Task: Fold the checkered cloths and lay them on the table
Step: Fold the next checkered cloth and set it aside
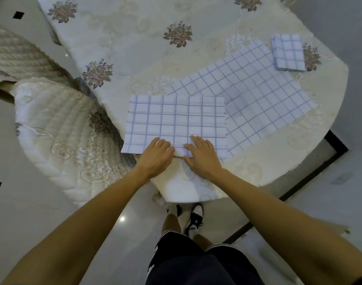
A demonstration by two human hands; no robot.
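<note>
A half-folded white cloth with blue checks [176,120] lies flat near the table's front edge. My left hand [156,156] and my right hand [202,156] rest side by side on its near edge, fingers spread and pressing down on the fabric. Behind it to the right, a larger checkered cloth [256,93] lies spread open, partly under the first. At the back right sits a small folded checkered cloth [289,52].
The table [135,48] wears a cream embroidered cover with brown flower motifs. A quilted chair [59,128] stands close at the left. The table's rounded edge runs just in front of my hands, above a glossy tiled floor [330,202].
</note>
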